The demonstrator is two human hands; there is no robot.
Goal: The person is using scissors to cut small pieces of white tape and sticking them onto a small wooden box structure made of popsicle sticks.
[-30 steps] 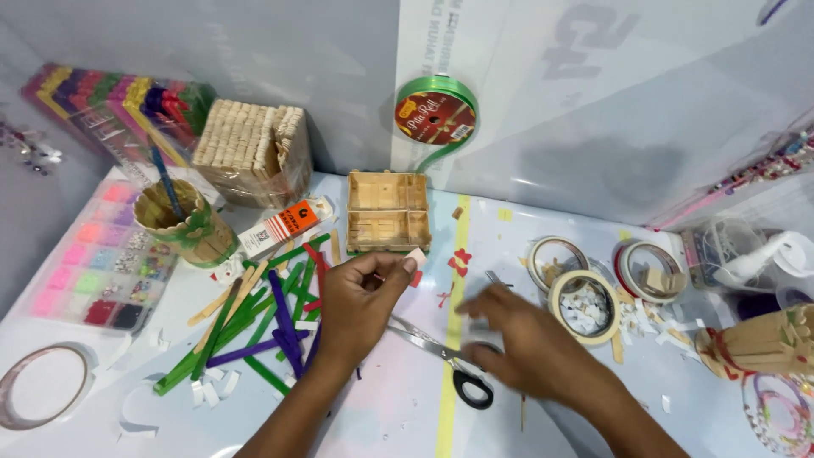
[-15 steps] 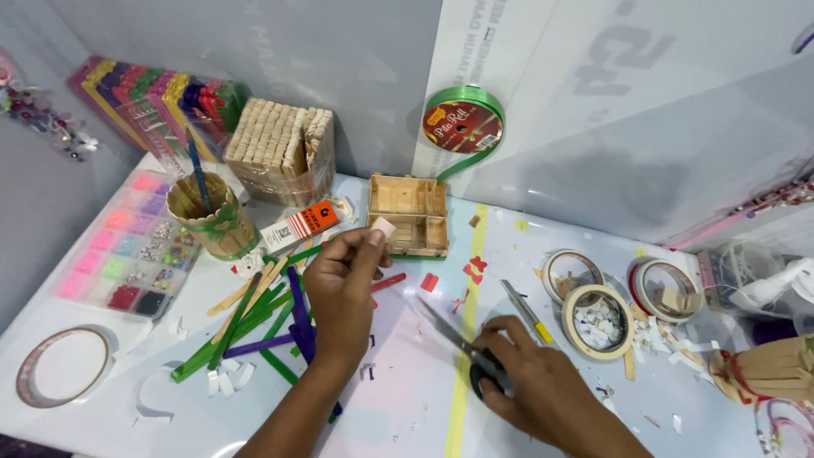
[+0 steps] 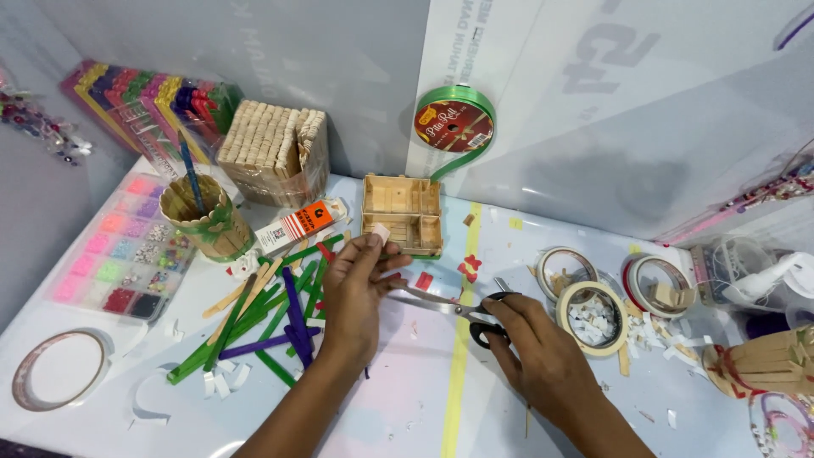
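Observation:
My left hand point(image 3: 356, 288) pinches a small pale piece point(image 3: 379, 233) between its fingertips, right at the front edge of a small wooden stick box point(image 3: 402, 212) with compartments. My right hand point(image 3: 538, 356) rests on the table with its fingers on the black handles of a pair of scissors point(image 3: 458, 309), whose blades point left toward my left hand. A heap of green, purple and plain craft sticks point(image 3: 271, 314) lies just left of my left hand. A glue tube point(image 3: 298, 226) with an orange label lies above the sticks.
A stick-built cup point(image 3: 203, 220) with a blue pencil, a bead tray point(image 3: 119, 263) and a tape ring point(image 3: 59, 369) sit at the left. A green ribbon roll point(image 3: 454, 123) leans on the wall. Tape rolls point(image 3: 592, 316) with cut bits stand at the right.
My left hand has carried the small piece up to the box's front edge. My right hand has shifted right along the scissors. The view has come closer.

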